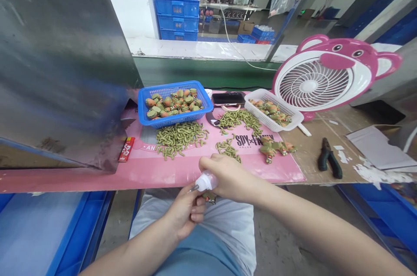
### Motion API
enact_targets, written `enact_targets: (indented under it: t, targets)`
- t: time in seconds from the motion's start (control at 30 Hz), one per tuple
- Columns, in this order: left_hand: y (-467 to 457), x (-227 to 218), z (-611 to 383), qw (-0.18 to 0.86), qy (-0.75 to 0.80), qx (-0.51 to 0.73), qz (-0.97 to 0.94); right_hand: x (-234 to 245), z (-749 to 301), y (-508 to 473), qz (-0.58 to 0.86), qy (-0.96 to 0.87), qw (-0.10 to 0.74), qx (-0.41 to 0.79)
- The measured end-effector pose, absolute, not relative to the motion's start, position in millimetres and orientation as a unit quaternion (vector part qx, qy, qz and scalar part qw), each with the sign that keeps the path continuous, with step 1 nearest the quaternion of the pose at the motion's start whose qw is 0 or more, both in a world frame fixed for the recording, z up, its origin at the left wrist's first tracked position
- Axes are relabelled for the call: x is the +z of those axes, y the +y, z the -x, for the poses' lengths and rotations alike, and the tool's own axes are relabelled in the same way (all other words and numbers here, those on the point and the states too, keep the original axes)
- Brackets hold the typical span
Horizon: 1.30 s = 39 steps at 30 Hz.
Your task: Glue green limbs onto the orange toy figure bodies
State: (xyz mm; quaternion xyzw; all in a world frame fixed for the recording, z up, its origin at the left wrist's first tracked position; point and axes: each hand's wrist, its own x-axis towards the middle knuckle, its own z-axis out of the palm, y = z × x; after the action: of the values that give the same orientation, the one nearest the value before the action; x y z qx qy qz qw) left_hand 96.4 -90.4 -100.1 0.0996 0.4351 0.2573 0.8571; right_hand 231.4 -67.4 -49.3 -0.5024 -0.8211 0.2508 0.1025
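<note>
My right hand (230,177) is closed around a small white squeeze bottle (206,181) with a thin metal tip pointing down to the left. Below it, my left hand (185,211) is closed on a small green figurine (210,198), mostly covered by my fingers. The bottle's tip is close to the left fingertips; whether it touches the figurine I cannot tell. Just beyond my hands lie small green curved pieces (228,148). A larger pile of green pieces (180,137) is on the pink mat (143,175). Several green and orange figurines (275,148) lie to the right.
A blue basket (176,119) and a white basket (272,123) hold small figures. Between them lies a phone (228,98). A pink bear-shaped fan (325,74) stands at the right, near black-handled pliers (329,159). A red packet (126,149) lies beside the metal panel (58,63).
</note>
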Motion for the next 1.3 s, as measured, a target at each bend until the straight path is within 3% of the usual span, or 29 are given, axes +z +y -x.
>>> enact_targets:
  t: [0.2,0.3,0.43,0.53,0.63,1.0,1.3]
  targets:
    - [-91,-96,-96,0.841,0.435,0.292,-0.136,-48,-238,-68,0.510,-0.799,0.156,0.277]
    - [-89,-89,-92,0.831,0.431,0.318,-0.151,-51,-247,-72,0.531,-0.746,0.256,0.311]
    - [-88,-78,-86,0.818,0.427,0.350,-0.162,-67,-247,-85,0.516,-0.578,0.417,0.476]
    - [-88,-74,-84,0.810,0.424,0.370,-0.167,-80,-235,-98,0.462,-0.462,0.446,0.611]
    - [-89,-74,-83,0.807,0.419,0.380,-0.170,-91,-222,-107,0.417,-0.387,0.479,0.668]
    - [-93,-80,-83,0.814,0.387,0.394,-0.181,-106,-210,-109,0.432,-0.334,0.554,0.628]
    - [-91,-84,-83,0.866,0.337,0.321,-0.181,-110,-222,-113,0.487,-0.289,0.561,0.604]
